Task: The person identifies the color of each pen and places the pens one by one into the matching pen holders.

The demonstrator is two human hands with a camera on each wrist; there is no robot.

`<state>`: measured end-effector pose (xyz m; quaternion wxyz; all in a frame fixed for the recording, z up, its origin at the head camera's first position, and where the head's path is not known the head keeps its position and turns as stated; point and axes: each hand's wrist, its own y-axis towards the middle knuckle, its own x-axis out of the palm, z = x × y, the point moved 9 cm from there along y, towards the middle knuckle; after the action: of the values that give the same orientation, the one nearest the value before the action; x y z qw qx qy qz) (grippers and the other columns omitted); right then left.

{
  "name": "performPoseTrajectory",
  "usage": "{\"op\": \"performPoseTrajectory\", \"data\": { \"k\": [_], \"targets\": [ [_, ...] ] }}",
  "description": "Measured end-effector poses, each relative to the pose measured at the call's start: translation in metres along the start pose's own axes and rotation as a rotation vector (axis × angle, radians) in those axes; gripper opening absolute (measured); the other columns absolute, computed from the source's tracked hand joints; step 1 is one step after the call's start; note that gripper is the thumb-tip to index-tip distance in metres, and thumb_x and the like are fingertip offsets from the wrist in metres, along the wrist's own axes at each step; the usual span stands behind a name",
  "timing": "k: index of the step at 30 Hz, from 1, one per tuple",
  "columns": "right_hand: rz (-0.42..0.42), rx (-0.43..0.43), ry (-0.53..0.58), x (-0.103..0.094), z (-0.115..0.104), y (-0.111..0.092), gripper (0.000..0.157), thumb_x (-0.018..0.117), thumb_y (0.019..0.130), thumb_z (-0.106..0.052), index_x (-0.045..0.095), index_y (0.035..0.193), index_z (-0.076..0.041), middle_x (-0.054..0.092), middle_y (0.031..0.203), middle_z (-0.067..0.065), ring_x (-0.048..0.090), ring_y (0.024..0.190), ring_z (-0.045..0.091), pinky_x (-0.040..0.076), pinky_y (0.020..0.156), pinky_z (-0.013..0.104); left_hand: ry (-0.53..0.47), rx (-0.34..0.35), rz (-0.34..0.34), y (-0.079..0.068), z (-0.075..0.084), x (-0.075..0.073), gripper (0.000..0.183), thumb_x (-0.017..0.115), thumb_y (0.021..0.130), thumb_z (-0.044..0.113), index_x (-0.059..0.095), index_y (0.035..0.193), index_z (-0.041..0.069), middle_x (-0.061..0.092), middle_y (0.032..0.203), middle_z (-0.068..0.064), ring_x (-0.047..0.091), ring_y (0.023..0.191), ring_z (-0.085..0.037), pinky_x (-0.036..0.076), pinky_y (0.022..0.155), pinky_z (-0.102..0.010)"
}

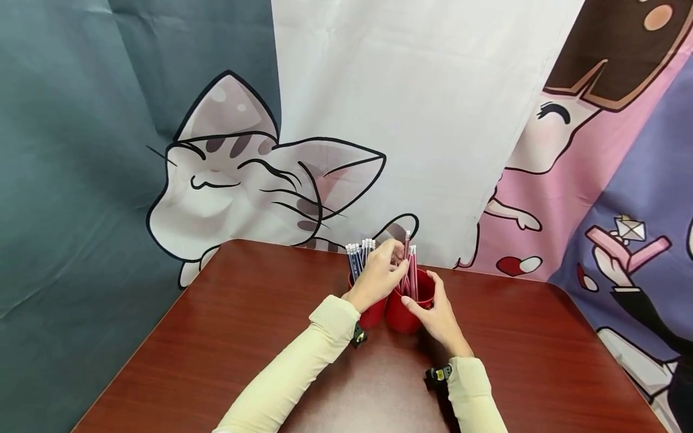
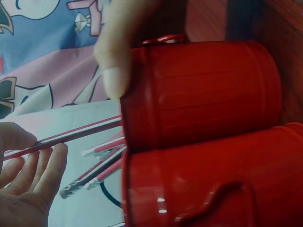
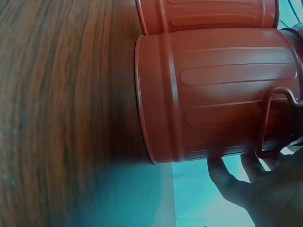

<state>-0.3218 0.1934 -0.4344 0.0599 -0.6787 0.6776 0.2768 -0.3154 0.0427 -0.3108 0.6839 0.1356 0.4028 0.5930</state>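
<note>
Two small red metal buckets with side handles stand side by side on the table. In the head view my left hand [image 1: 378, 275] is over the right bucket [image 1: 403, 320], pinching a red striped pencil [image 2: 80, 134] between thumb and fingers. That pencil slants, its lower end inside the right bucket's mouth. My right hand [image 1: 443, 320] grips the same bucket, thumb at the near rim and fingers round the far side. Several pink pencils [image 1: 414, 270] stand in it, eraser ends up. Several blue patterned pencils [image 1: 354, 260] stand in the left bucket [image 1: 373, 314], partly hidden behind my left hand.
The reddish-brown wooden table [image 1: 249, 325] reaches back to a hanging printed cloth [image 1: 433, 120] with cartoon figures. The buckets stand near the table's back edge. Pale sleeves cover both forearms, and each wrist wears a small black camera [image 1: 437, 376].
</note>
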Motion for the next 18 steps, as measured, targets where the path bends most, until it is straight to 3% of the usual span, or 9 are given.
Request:
{"op": "performPoseTrajectory", "data": {
  "k": [10,18],
  "targets": [
    [0.001,0.003,0.004,0.0,0.0,0.002,0.081,0.07,0.078,-0.039,0.021,0.14,-0.021,0.042,0.131,0.008,0.045,0.114,0.023,0.041,0.093,0.046,0.073,0.028,-0.079,-0.009,-0.004,0.01,0.031,0.057,0.083,0.0,0.046,0.113,0.001,0.055,0.086,-0.008,0.057,0.072,-0.009,0.048,0.067,-0.011],
    [0.004,0.002,0.005,0.0,0.001,0.001,0.082,0.07,0.078,-0.039,0.021,0.14,-0.021,0.042,0.131,0.01,0.045,0.115,0.024,0.04,0.095,0.046,0.067,0.025,-0.098,-0.013,-0.003,0.011,0.031,0.057,0.083,0.0,0.045,0.112,0.001,0.054,0.084,-0.007,0.057,0.069,-0.008,0.048,0.065,-0.012]
  ]
}}
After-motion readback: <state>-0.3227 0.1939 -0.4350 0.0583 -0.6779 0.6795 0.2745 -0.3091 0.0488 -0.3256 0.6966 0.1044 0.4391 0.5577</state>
